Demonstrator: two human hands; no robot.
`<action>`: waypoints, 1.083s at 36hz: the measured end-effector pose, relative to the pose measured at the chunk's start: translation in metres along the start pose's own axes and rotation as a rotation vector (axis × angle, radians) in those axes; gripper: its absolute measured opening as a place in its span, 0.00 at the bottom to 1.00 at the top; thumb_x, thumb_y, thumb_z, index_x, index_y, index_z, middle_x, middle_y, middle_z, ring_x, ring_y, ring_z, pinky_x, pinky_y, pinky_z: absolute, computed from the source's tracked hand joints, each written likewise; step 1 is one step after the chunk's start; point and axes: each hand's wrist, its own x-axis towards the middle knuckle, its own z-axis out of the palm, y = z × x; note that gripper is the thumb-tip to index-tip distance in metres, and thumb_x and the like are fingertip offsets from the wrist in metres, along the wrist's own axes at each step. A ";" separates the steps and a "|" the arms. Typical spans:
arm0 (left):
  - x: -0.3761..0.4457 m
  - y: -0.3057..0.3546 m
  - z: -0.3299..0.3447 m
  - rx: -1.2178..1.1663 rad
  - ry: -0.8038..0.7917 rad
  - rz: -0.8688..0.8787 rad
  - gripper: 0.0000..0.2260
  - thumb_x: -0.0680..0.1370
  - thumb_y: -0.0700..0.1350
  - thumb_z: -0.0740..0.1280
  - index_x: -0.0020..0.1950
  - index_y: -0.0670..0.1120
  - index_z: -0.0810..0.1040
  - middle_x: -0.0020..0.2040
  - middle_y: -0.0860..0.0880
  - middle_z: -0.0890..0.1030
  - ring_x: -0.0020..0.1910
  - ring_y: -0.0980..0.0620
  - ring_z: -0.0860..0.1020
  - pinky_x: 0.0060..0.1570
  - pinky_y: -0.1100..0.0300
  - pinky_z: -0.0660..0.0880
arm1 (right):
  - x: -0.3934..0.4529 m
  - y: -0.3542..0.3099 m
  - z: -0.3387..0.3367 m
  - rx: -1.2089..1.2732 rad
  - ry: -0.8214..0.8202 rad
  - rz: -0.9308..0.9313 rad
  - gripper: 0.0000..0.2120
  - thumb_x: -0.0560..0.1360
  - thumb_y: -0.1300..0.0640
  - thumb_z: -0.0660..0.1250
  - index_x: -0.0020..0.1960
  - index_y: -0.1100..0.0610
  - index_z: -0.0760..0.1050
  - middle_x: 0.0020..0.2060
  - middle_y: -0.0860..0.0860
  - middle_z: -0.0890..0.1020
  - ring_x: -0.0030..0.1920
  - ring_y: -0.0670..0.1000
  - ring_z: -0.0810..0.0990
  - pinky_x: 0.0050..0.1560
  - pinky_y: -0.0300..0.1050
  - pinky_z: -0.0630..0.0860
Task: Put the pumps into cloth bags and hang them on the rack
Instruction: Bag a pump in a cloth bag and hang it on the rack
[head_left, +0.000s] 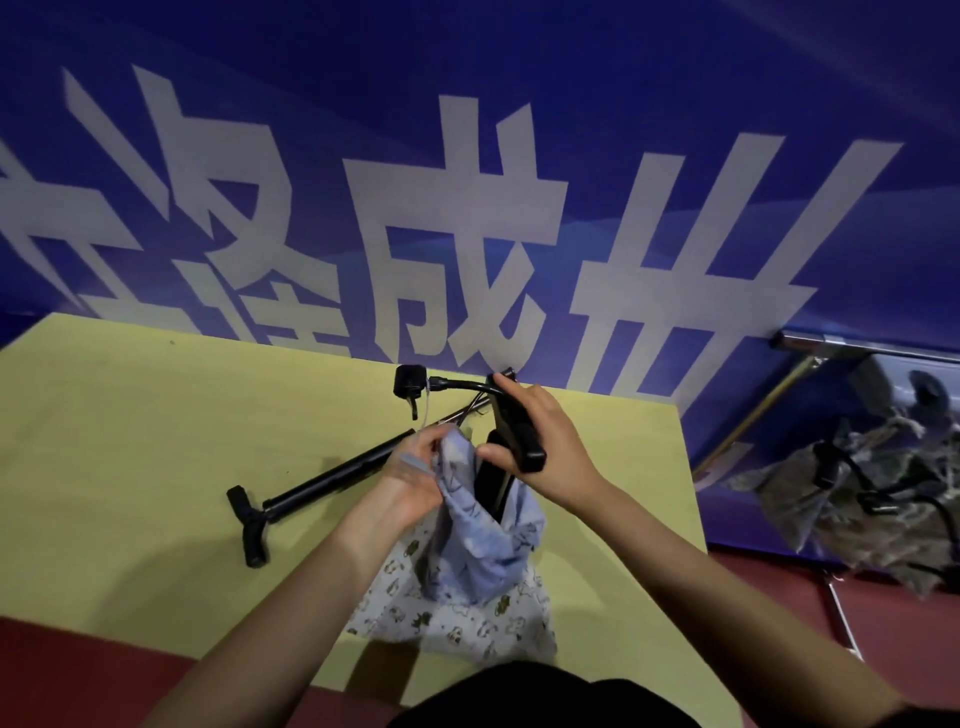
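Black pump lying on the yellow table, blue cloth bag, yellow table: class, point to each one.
Black pump lying on the yellow table (332, 480): head view, on its barrel.
Blue cloth bag (488, 551): head view, on its side fabric.
Yellow table (130, 441): head view, bare top.

My one head camera looks forward and down, close over my table (130, 415), with the banner wall (519, 156) beyond.

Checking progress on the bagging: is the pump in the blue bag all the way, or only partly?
Partly in. The pump's handle sticks above the blue bag's mouth.
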 end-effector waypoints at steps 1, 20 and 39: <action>-0.001 0.000 -0.003 -0.006 0.014 -0.015 0.11 0.78 0.44 0.64 0.38 0.40 0.77 0.35 0.43 0.75 0.35 0.46 0.74 0.41 0.54 0.74 | -0.003 -0.001 0.004 0.013 0.043 -0.010 0.40 0.69 0.30 0.64 0.74 0.50 0.64 0.54 0.46 0.73 0.53 0.45 0.72 0.54 0.33 0.68; -0.032 0.040 -0.030 0.176 -0.133 0.102 0.34 0.76 0.67 0.57 0.70 0.41 0.69 0.65 0.37 0.76 0.61 0.38 0.78 0.58 0.46 0.76 | -0.001 -0.021 0.033 0.869 0.000 0.343 0.09 0.77 0.62 0.67 0.55 0.54 0.82 0.54 0.48 0.84 0.58 0.51 0.81 0.57 0.42 0.76; -0.051 0.039 -0.049 0.358 -0.153 0.295 0.11 0.82 0.50 0.58 0.44 0.47 0.73 0.39 0.49 0.76 0.35 0.56 0.78 0.37 0.63 0.73 | -0.045 0.048 0.058 0.727 -0.370 1.047 0.15 0.76 0.46 0.67 0.42 0.58 0.73 0.35 0.55 0.73 0.33 0.53 0.74 0.35 0.44 0.72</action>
